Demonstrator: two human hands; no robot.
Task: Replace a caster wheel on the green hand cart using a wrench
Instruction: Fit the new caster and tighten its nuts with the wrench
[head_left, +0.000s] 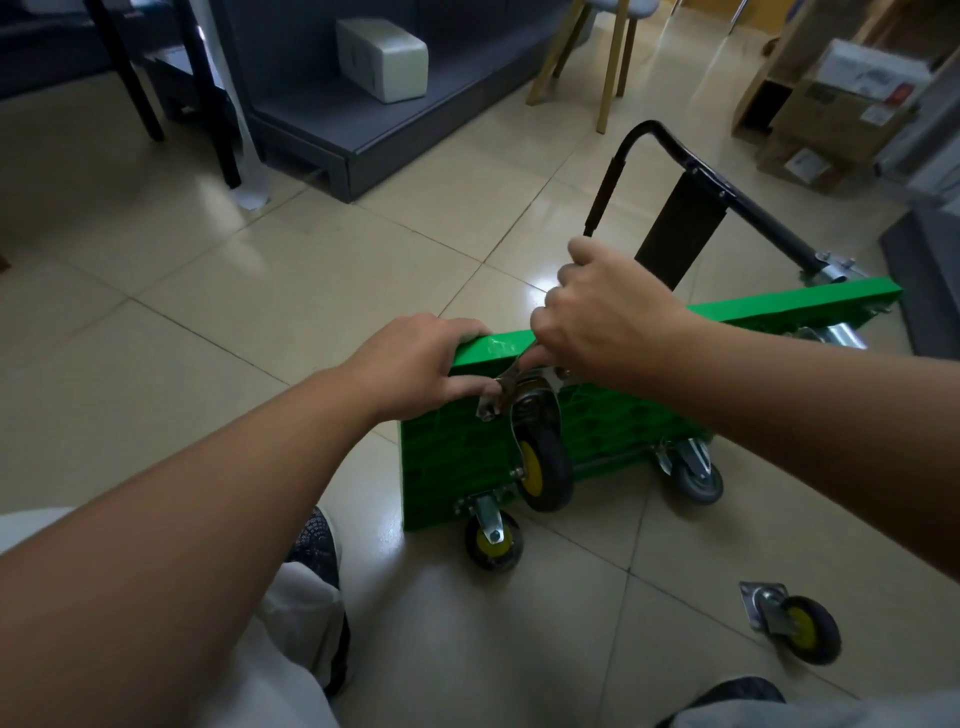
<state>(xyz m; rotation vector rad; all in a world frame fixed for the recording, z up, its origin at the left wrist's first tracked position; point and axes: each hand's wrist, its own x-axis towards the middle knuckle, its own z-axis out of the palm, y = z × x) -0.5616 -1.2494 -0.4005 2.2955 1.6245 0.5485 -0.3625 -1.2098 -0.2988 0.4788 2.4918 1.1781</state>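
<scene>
My cart (452, 467) is bright green, its underside moulded in a ribbed grid, and its handle (769, 224) is black. The caster wheel (545, 467) beneath my silver wrench (496, 397) has a black tyre and a yellow hub. So do the lower caster (493, 540) and the loose caster (800, 629) at near right. The right-hand wheel (698, 480) is grey. The floor (260, 291) is glossy beige tile, and my shoe (317, 540) is a grey-and-black speckled knit.

Both bare forearms extend forward. The left hand (421, 364), palm down, grips the edge of the green plastic hand cart (779, 309). The right hand (608, 322), knuckles up, curls round the silver metal wrench (491, 405).
</scene>
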